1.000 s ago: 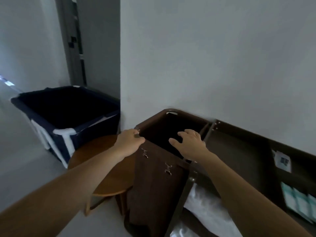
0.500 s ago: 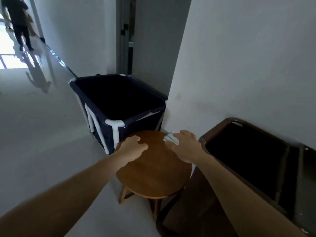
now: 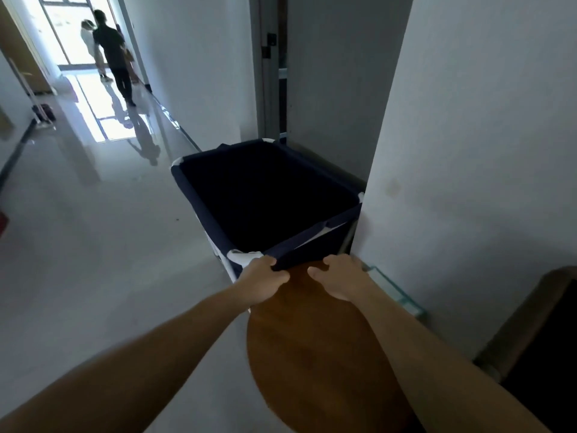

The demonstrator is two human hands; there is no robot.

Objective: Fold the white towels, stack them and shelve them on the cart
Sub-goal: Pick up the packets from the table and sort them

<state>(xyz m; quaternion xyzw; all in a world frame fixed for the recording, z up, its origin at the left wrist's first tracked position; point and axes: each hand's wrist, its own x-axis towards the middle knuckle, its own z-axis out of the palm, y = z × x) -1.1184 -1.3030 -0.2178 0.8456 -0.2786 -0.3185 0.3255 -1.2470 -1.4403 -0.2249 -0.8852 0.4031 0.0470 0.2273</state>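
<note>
Left hand (image 3: 263, 282) grips the bin (image 3: 312, 236) by its fabric rim; right hand (image 3: 340, 276) hovers loosely curled, empty. A one-cornered pull may tip the bin against the stool (image 3: 321, 354).

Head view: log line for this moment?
left grip: holds bin rim | right grip: holds nothing, above stool near bin rim

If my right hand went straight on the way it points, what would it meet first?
Most likely the near rim of the navy fabric laundry bin, just beyond your right hand, which is above the round wooden stool; depth unclear.
</note>
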